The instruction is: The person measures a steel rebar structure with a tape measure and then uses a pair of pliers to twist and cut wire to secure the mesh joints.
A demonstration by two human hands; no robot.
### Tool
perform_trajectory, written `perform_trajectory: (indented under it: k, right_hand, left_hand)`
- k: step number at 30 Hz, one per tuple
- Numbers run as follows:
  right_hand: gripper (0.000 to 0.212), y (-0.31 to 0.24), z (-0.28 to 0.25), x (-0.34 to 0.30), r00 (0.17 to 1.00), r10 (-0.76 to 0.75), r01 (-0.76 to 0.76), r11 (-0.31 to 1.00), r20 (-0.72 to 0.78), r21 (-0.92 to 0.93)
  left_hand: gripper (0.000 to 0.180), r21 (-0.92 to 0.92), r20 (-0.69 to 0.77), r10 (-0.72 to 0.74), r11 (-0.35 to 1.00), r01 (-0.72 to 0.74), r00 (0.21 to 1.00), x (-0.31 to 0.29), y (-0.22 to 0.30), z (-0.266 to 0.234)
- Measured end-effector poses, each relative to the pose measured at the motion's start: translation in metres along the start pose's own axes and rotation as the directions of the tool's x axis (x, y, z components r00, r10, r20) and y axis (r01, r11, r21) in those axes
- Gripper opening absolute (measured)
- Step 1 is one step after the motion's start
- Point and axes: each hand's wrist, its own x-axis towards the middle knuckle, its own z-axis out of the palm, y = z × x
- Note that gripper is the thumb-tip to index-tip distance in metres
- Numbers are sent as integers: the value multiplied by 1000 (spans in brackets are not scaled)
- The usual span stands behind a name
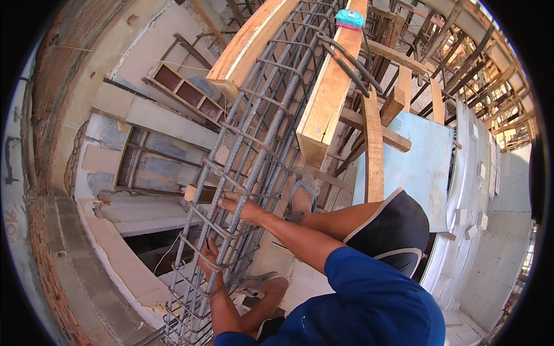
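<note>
A long steel rebar cage point(257, 147), ribbed bars tied with square stirrups, runs from the lower left up to the top middle. My right hand point(245, 209) reaches in from the right, its fingers closed about a bar near a stirrup. Lower down and nearer me, my left hand point(209, 258) is inside the cage with its fingers curled round a bar; stirrups partly cover it. Pincers with long dark handles point(349, 63) lie across the wooden beam point(329, 98) right of the cage.
Another wooden beam point(251, 43) flanks the cage on the left. A small teal and pink object point(350, 18) rests on the right beam. Beyond stand a light blue panel point(424, 158) and timber scaffolding point(456, 52). To the left are an unfinished wall point(109, 225) and an opening point(156, 248). My sandalled feet flank the cage's right side.
</note>
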Motion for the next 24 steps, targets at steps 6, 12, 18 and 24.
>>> perform_trajectory:
  k: [6, 12, 18, 24]
  right_hand:
    - [43, -17, 0, -10, 994, 41, -63, 973, -104, -222]
    - [41, -8, -3, -1, 992, -111, 103, 985, -55, -137]
    - [35, -2, -5, 19, 979, -202, 202, 979, -29, 1]
    - [35, -1, 17, 7, 991, -126, 128, 989, -35, 77]
  left_hand:
    - [29, 47, 23, -53, 998, 52, 998, 7, 20, -17]
    - [11, 16, -14, 106, 994, -106, 994, 25, 32, -29]
    - [9, 33, -109, 273, 962, -271, 956, 32, 21, -26]
    - [14, -119, -216, 184, 970, -213, 959, 9, -44, -19]
